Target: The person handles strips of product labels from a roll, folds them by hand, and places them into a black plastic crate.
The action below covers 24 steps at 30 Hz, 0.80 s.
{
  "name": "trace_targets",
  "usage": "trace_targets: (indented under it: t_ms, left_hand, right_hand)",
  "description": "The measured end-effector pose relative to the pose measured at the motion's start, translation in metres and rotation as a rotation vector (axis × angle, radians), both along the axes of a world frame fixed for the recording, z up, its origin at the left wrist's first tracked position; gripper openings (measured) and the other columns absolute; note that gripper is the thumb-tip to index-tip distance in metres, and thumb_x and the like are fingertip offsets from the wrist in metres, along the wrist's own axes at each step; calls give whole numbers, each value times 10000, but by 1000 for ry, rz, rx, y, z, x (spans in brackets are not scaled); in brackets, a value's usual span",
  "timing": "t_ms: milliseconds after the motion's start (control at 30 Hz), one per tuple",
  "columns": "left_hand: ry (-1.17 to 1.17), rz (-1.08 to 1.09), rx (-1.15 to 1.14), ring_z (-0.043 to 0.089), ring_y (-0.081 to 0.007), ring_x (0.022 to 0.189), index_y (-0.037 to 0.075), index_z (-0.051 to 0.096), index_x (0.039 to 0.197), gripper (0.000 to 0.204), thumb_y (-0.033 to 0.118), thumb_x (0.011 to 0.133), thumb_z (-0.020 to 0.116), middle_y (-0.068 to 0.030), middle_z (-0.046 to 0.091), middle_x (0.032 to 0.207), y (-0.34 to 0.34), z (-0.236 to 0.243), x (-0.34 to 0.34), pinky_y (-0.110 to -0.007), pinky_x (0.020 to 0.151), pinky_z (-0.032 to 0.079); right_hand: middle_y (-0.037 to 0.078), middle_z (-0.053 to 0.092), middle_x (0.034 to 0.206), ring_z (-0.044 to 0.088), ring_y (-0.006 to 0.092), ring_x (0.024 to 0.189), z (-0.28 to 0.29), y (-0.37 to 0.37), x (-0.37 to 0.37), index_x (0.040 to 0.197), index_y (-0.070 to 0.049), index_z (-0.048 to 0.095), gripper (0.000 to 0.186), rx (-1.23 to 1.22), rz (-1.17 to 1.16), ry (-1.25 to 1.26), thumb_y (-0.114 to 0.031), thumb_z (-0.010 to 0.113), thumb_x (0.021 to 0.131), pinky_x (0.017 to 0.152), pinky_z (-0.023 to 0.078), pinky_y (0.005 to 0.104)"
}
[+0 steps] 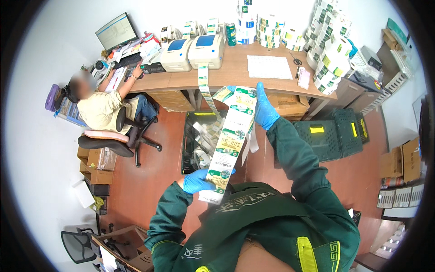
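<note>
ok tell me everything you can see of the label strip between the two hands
The label strip looks like paper: long, flat, printed in repeating green, white and gold panels. It slants, printed side facing the camera, from the right hand at its upper part to the left hand gripping near its lower end, which pokes out beyond.

I hold a long strip of labels [232, 131], white with green bands and gold print, drawn nearly straight on a slant, its far end overlapping the surface's [176, 80] front edge in my view, looser lengths dangling behind.
</note>
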State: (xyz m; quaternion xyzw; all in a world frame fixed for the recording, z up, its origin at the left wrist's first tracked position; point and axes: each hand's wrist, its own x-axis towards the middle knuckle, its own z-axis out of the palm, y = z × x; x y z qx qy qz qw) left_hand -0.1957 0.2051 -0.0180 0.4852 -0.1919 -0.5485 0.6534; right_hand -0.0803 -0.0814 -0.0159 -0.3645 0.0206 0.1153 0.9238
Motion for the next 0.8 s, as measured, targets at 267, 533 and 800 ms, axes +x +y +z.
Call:
trace_targets:
  t_ms: [267, 533, 800]
  left_hand:
    - [-23, 5, 52, 484, -191, 1133, -2, 434, 1287, 548, 8, 767, 606, -96, 485, 1284, 17, -11, 0, -345, 966, 372]
    - [-133, 110, 113, 521, -185, 923, -21, 527, 1102, 354, 233, 860, 478, -110, 563, 1124, 9, -22, 20, -310, 818, 410]
    - [-313, 283, 248, 563, -167, 656, -9, 613, 810, 693, 608, 890, 306, -88, 610, 682, -95, 28, 101, -278, 643, 452]
  right_hand:
    - [107, 557, 1165, 546, 153, 1036, 17, -12, -6, 1259, -7, 462, 549, -218, 125, -344, -406, 522, 887, 875, 447, 282]
    - [64, 516, 1255, 495, 146, 1118, 54, -14, -42, 1272, -5, 451, 458, -509, 89, -351, -51, 590, 837, 955, 403, 292]
    - [135, 642, 976, 642, 270, 814, 58, -16, -114, 1183, -98, 543, 373, -1291, 313, -739, -241, 598, 843, 729, 507, 345]
